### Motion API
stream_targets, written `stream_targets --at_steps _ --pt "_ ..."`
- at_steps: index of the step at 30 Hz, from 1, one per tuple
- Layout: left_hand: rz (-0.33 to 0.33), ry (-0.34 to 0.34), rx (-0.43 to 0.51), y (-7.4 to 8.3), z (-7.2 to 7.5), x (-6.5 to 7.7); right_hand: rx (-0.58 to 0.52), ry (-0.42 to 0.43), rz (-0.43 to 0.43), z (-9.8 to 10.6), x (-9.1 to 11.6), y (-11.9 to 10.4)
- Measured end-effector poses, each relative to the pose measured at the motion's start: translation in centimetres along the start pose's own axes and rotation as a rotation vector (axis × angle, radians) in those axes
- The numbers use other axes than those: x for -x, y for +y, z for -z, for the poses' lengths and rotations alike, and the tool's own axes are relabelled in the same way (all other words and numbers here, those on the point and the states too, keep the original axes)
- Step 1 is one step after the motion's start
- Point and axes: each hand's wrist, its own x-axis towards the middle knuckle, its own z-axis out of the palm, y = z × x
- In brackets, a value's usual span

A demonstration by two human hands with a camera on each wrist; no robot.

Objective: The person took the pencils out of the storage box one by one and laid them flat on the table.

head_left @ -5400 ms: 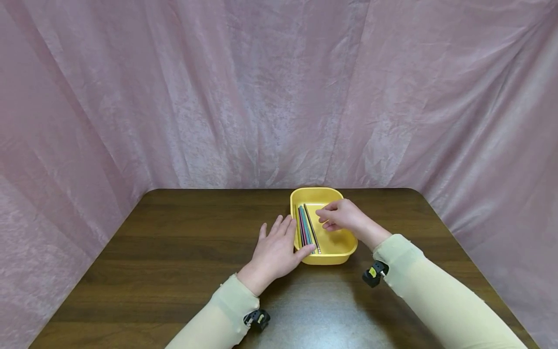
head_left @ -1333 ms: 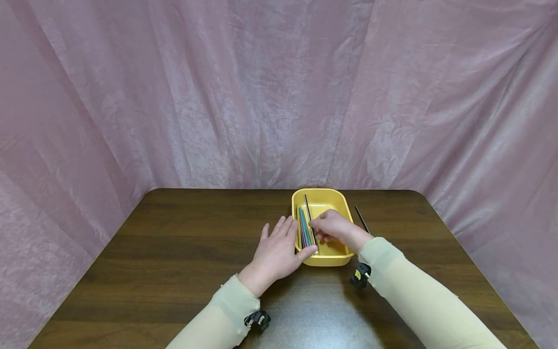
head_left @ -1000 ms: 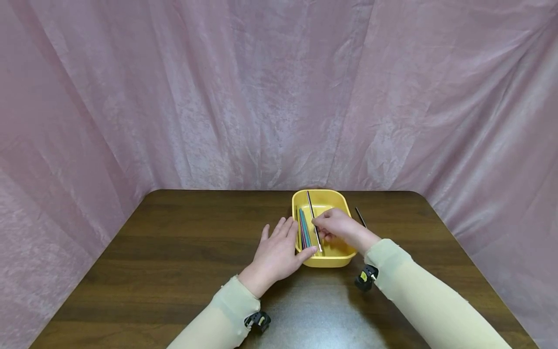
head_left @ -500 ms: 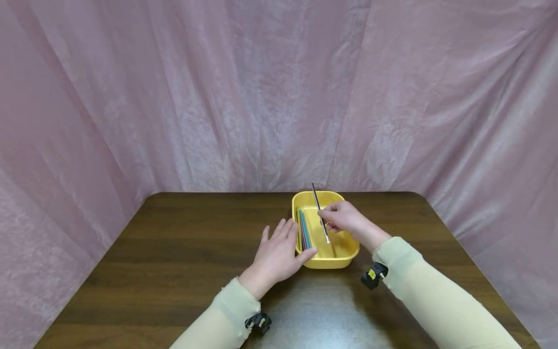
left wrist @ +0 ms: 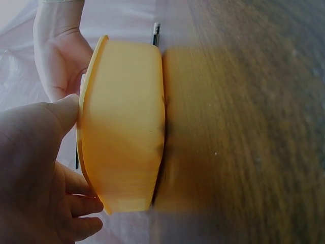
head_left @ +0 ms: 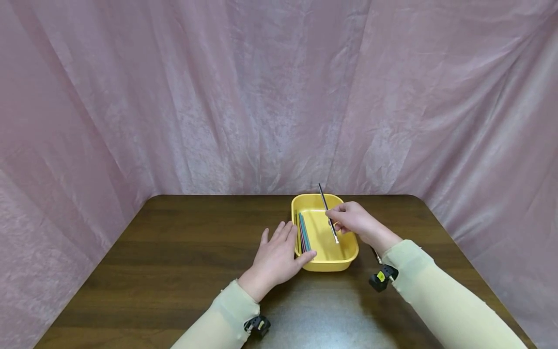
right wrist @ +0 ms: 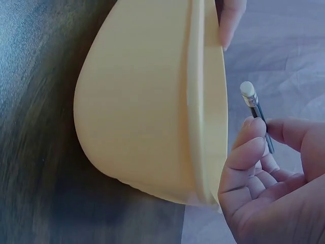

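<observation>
My right hand (head_left: 354,220) pinches a black pencil (head_left: 323,196) between thumb and index finger, above the yellow tray (head_left: 329,266). Tilted, the pencil has its white eraser end toward me; that eraser (right wrist: 248,90) shows clearly in the right wrist view. My left hand (head_left: 275,258) rests at the tray's left side with fingers extended, fingertips at the left rim and thumb over the near corner. Inside along the left wall lie several pencils (head_left: 304,232), teal, dark and pinkish, partly covered by the left hand.
Another dark pencil (head_left: 375,254) lies on the brown wooden table (head_left: 196,252) right of the tray, mostly hidden by the right wrist. Its eraser end (left wrist: 156,29) appears beyond the tray in the left wrist view. A pink curtain (head_left: 279,97) hangs behind the table.
My right hand has lifted the black pencil from the tray floor and carried it up and rightward. The pencil on the table was not there 5.4 s ago. The left hand stays put.
</observation>
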Motion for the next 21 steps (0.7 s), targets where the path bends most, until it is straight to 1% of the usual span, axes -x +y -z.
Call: stream_targets --at_steps 10,21 --pt "-0.002 0.003 0.007 -0.1 0.0 0.1 0.030 0.020 -0.007 1.1 0.4 -0.1" --pt "0.009 -0.008 0.021 -0.1 0.1 0.0 -0.004 0.019 0.005 2.2 0.7 0.0"
